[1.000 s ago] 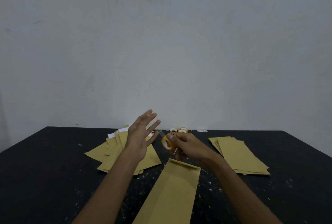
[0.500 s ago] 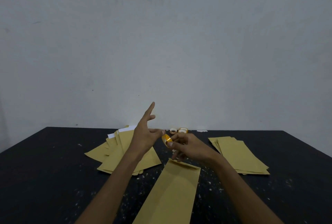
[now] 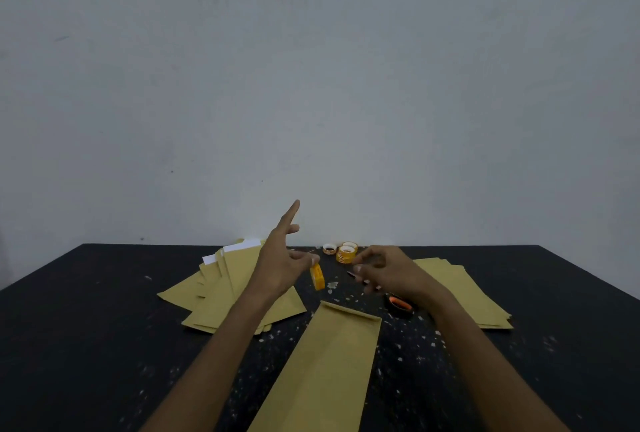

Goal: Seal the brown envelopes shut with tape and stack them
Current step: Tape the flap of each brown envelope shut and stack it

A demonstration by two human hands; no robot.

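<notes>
A long brown envelope [image 3: 329, 362] lies lengthwise on the black table [image 3: 86, 327] in front of me, its flap end pointing away. A small yellow tape roll [image 3: 317, 276] hangs just below the thumb and fingertips of my left hand [image 3: 282, 258], which pinches it while the index finger points up. My right hand [image 3: 384, 274] hovers to the right of the roll, apart from it, its fingers loosely curled with nothing visible in them. A fanned pile of brown envelopes [image 3: 221, 293] lies to the left, and a neater stack of envelopes [image 3: 467, 293] to the right.
Three spare tape rolls [image 3: 343, 251] stand at the table's far edge by the grey wall. A black and orange object [image 3: 398, 305] lies under my right wrist. Small white flecks are scattered over the table top.
The tape roll has passed from my right hand's grip to my left hand's fingertips. My right hand has drawn away to the right, uncovering the black and orange object.
</notes>
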